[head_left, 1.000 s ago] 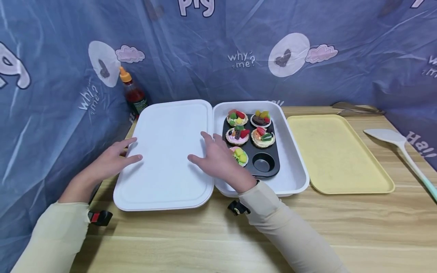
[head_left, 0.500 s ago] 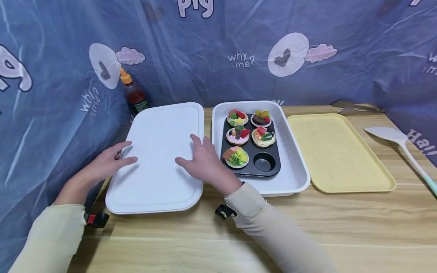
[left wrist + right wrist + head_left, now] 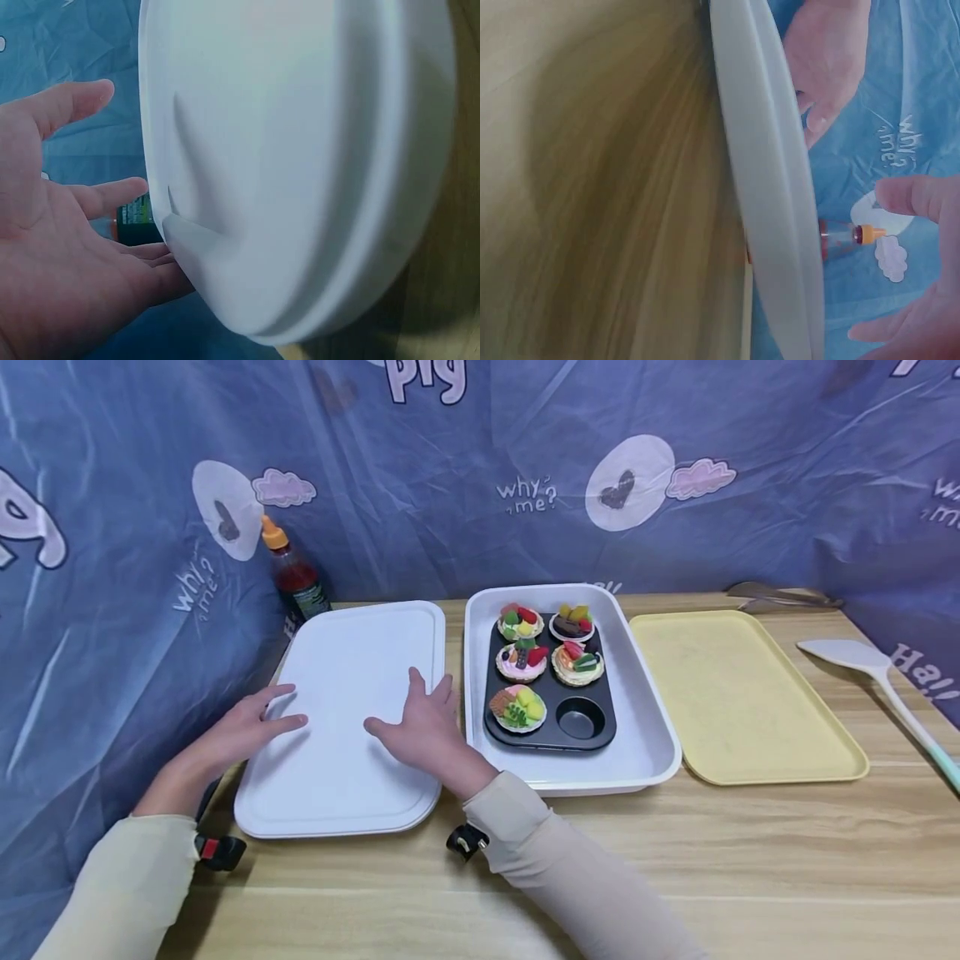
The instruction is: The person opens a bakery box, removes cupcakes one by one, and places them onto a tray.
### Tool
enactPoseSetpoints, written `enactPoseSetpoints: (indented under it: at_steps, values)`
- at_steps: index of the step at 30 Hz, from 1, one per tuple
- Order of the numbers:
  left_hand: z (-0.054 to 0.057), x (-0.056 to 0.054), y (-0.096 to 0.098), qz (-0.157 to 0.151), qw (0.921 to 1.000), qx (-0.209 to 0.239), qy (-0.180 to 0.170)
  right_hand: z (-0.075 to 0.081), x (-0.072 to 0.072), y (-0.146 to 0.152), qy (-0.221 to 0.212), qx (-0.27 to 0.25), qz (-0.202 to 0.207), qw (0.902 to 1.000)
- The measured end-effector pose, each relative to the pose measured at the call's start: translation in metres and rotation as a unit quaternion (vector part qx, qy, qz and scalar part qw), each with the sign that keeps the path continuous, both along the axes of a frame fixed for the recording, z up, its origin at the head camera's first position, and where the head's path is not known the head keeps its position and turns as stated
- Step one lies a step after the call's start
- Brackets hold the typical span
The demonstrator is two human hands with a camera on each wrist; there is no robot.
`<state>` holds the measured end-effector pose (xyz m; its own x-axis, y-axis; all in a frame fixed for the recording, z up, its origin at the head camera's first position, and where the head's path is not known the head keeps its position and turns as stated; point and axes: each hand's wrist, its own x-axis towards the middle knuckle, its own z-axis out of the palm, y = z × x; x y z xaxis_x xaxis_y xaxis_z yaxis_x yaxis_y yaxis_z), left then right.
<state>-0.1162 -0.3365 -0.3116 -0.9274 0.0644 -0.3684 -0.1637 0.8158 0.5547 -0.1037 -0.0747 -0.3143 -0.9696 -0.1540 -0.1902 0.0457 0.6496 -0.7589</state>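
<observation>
One white lid (image 3: 337, 777) lies on the wood-grain table (image 3: 360, 893). We note the left hand (image 3: 240, 731) at its left edge and the right hand (image 3: 423, 727) over its right side, fingers spread, gripping nothing. Blue printed cloth (image 3: 450, 510) hangs behind it; right of it sit a white tub (image 3: 633, 747) and yellow tray (image 3: 738, 693).

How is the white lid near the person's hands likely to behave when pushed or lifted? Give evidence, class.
The white lid is probably fairly stiff: its broad face shows no sag and its rim is moulded. It may be light for its size, looking shallow beside its wide face. Its smooth surface could be slippery, and lying flat, it seems likelier to slide than roll.
</observation>
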Motion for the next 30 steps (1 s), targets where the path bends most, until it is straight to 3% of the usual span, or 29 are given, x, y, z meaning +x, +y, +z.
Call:
enactPoseSetpoints:
  at_steps: [8, 13, 23, 30]
  values:
    - [-0.012, -0.004, 0.007, 0.015, 0.9998, 0.012, -0.006, -0.012, -0.002, -0.005, -0.012, -0.003, -0.040, 0.9991]
    - [-0.017, -0.006, 0.012, 0.020, 0.9998, 0.008, -0.007, -0.021, 0.000, -0.008, 0.004, -0.007, -0.059, 0.9982]
    - [-0.020, -0.006, 0.019, -0.015, 0.9998, -0.006, 0.015, -0.033, 0.000, -0.012, 0.020, 0.011, -0.074, 0.9970]
    - [-0.021, -0.007, 0.031, -0.014, 0.9998, -0.012, 0.001, -0.046, -0.002, -0.011, 0.026, 0.022, -0.103, 0.9941]
